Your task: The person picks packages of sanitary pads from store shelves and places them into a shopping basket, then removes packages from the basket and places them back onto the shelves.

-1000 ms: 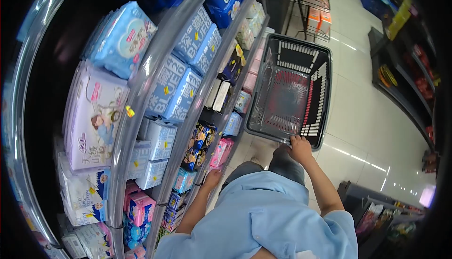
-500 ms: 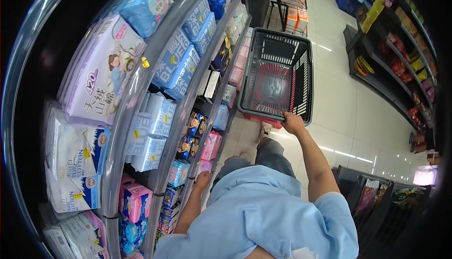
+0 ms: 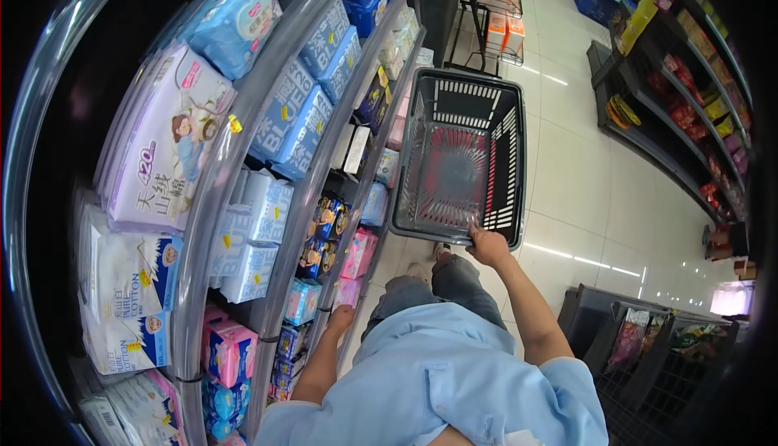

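Note:
My right hand (image 3: 489,247) is closed over the near rim of a dark grey plastic shopping basket (image 3: 521,162). Slotted walls surround the basket, and red shows through its ribbed bottom. My left hand (image 3: 340,319) hangs low beside the shelf, nearest to the pink packs (image 3: 348,293); its fingers are too hidden to tell whether they are curled or touch anything.
Shelves along my left carry blue tissue packs (image 3: 302,134), a lilac cotton-tissue pack (image 3: 166,150) and white packs (image 3: 130,280). A wire rack (image 3: 478,36) stands ahead. Snack shelving (image 3: 689,109) and a dark mesh rack (image 3: 648,365) line the right, beyond the tiled floor (image 3: 567,178).
The basket and my right hand have shifted left and closer to my body in view, the hand still on the rim. My left hand has moved slightly down and left. My legs have shifted.

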Motion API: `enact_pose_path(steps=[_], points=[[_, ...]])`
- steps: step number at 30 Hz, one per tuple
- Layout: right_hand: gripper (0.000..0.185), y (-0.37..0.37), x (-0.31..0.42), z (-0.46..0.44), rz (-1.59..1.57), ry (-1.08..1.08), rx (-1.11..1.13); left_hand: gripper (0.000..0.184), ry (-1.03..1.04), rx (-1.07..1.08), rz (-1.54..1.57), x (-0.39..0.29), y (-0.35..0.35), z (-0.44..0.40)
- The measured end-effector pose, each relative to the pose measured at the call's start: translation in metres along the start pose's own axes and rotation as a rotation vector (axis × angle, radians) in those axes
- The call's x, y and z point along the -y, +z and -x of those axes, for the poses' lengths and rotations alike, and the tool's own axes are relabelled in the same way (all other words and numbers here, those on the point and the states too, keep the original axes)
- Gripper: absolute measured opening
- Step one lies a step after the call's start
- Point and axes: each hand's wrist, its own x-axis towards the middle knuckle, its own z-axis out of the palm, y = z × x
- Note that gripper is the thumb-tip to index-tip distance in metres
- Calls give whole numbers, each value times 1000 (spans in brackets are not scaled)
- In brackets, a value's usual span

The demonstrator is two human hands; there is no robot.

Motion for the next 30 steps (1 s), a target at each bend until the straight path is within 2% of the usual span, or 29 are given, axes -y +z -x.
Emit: enact_pose_path(steps=[4, 9, 12, 14, 18, 24, 26, 28, 29, 30], points=[[35, 3, 4, 4, 18, -41, -32, 35, -27, -55, 156, -31, 3, 3], [28, -4, 11, 4, 127, -115, 5, 39, -27, -98, 170, -77, 1, -1], [34, 1, 14, 3, 58, -139, -30, 37, -29, -49, 160, -104, -9, 4], [35, 2, 18, -2, 46, -110, 7, 37, 50, -54, 129, -114, -12, 7], [37, 5, 22, -4, 64, -66, 42, 37, 34, -43, 176, -119, -25, 7], [35, 15, 17, -8, -30, -49, 23, 40, 51, -107, 364, -69, -35, 5], [36, 15, 19, -6, -45, -19, 7, 34, 31, -107, 143, -56, -39, 18], [48, 20, 14, -9, -22, -23, 23, 32, 20, -42, -32, -21, -36, 22], [52, 23, 11, -10, -16, -36, -5, 29, 332, -60, -209, 15, -27, 13], [56, 23, 14, -9, -12, -51, -29, 29, 280, -72, -159, 18, -26, 16]])
